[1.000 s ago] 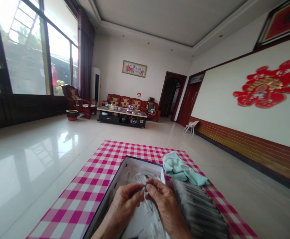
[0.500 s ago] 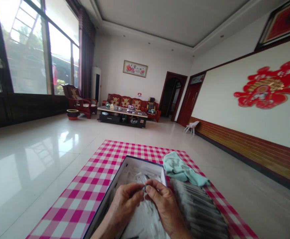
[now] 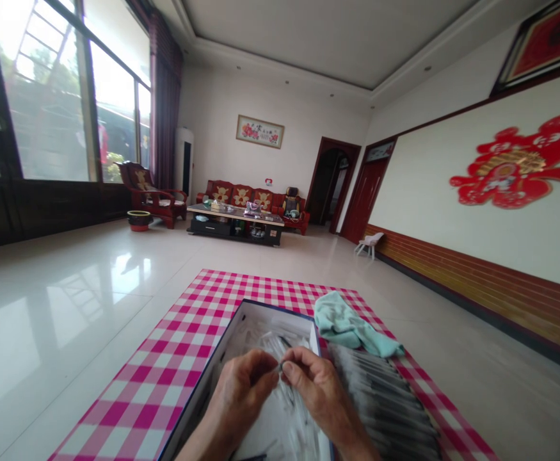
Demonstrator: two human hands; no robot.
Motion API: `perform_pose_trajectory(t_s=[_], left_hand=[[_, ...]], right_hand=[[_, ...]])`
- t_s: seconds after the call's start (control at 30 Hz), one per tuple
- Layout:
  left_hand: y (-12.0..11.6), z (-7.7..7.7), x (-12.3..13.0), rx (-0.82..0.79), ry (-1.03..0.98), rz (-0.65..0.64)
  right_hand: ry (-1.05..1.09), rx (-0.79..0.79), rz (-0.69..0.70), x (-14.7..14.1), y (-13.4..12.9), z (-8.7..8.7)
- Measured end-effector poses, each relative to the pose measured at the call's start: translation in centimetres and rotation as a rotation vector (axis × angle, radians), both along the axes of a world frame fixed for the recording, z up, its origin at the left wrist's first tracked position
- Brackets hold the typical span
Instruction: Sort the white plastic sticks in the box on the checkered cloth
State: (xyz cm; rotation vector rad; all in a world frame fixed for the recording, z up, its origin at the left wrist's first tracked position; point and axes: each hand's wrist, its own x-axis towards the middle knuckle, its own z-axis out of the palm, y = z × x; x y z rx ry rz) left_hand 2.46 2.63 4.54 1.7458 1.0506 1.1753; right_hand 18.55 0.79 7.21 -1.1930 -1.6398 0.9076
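Observation:
Over a shallow white box with a dark blue rim (image 3: 269, 308), my left hand (image 3: 240, 389) and my right hand (image 3: 317, 387) meet fingertip to fingertip. Both are closed in a pinch on one small dark piece (image 3: 280, 367), too small to name and mostly covered by the fingers. Beneath them in the box lie many clear, thin plastic pieces (image 3: 303, 422), with a few dark slim ones among them. Just right of the box, beside my right wrist, is a row of dark slim sticks in clear plastic wrapping (image 3: 390, 400). My forearms hide part of the box.
A pink and white checked cloth (image 3: 152, 390) covers the table. A crumpled mint-green towel (image 3: 351, 326) lies at its far right. Beyond are a tiled floor, a low coffee table (image 3: 235, 221), a wooden sofa (image 3: 241, 194) and a small pale chair (image 3: 370, 243).
Both hands stay over the box with the small dark piece between them. My right hand's fingers have shifted and tilted slightly, and the view has moved a little.

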Motion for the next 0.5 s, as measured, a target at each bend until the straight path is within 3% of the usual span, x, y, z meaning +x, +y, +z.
perform_pose_trajectory(t_s=[0.23,0.33,0.5], left_hand=[[-0.8,0.8,0.6,0.085,0.117,0.011],[-0.7,0.8,0.5,0.075,0.140,0.023],[-0.8,0.8,0.4,0.078,0.140,0.051]], right_hand=[[-0.271,0.273,-0.143,-0.5,0.1,-0.6],[-0.264,0.223,-0.166,-0.4,0.0,-0.6],[-0.202,0.141,-0.061,0.3,-0.4,0.4]])
